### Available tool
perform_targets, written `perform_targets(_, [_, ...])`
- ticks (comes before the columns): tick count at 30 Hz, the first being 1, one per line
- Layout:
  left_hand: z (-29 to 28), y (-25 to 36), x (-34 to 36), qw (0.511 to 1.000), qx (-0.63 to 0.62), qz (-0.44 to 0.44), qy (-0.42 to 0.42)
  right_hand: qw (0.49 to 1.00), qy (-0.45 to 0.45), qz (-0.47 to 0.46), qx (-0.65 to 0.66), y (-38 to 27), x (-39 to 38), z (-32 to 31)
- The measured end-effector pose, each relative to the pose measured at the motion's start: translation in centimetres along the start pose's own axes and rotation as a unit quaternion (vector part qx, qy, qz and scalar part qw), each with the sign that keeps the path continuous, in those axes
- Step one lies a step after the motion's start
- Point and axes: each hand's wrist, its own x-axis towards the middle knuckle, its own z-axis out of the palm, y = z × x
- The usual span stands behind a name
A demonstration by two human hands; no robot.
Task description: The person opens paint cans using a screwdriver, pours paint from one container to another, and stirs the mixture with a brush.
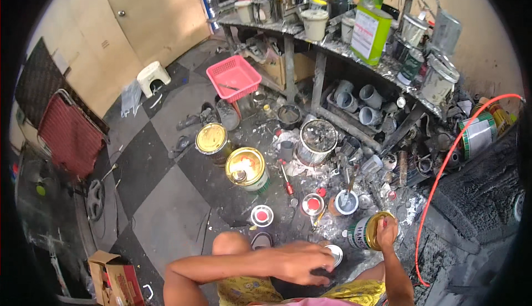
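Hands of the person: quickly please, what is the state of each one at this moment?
Left hand: fingers closed on a small round tin.
Right hand: closed at the gold lid of a tilted paint can.

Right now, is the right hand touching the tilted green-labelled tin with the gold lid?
Touching. The head view shows the right hand resting on the gold lid of the tilted green-labelled tin, fingers overlapping its rim with no gap.
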Motion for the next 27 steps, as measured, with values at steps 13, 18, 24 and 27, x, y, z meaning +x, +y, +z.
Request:
perform_targets(13, [6.6, -10.4, 3.8, 0.993, -0.084, -0.076, -0.015, 0.964, -0.149, 0.023, -0.22, -2.6, 1.9, -0.5])
perform_targets(18, [6.5, -11.3, 1.5, 0.961, -0.172, -0.21, 0.06, 0.946, -0.23, 0.015, -0.227, -7.7, 4.3, -2.8])
perform_targets(24, [6.5, -6.9, -6.7, 0.928, -0.178, -0.301, 0.132, 0.911, -0.4, -0.101, 0.01, -18.5, 1.0, -6.4])
perform_targets(27, [4.7, -2.8, -11.8, 0.903, -0.165, -0.317, 0.24, 0.826, -0.538, 0.025, 0.167, -26.8, -3.4, -11.8])
